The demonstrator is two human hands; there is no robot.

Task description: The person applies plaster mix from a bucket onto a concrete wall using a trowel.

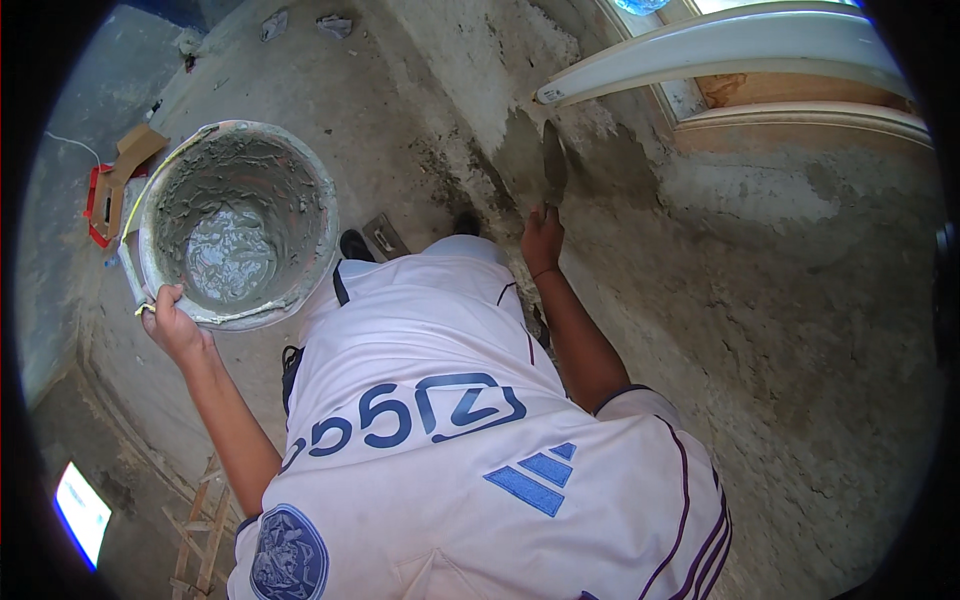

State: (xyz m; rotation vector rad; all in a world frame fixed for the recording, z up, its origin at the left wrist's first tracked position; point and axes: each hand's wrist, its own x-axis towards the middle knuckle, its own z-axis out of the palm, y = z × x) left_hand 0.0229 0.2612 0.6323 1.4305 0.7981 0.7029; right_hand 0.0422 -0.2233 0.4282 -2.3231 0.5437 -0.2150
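Note:
My left hand (pixel 177 325) grips the rim and cord handle of a bucket (pixel 311 215), held tilted at the left with wet grey mortar (pixel 228 250) in its bottom and smeared round its inside. My right hand (pixel 543 242) is closed on the handle of a pointing trowel (pixel 554 160), its blade over a dark, wet mortar patch (pixel 625 165) on the rough wall (pixel 790 330) below a window sill; whether it touches cannot be told. A flat float (pixel 385 237) lies on the floor beside my dark shoes (pixel 356 246).
A pale curved strip (pixel 720 45) crosses the window frame (pixel 800 125) at top right. A torn cardboard box (pixel 125 170) with red parts lies left of the bucket near a white cable (pixel 75 142). A wooden ladder (pixel 200 525) stands at lower left. Scraps (pixel 275 25) lie on the floor (pixel 390 100).

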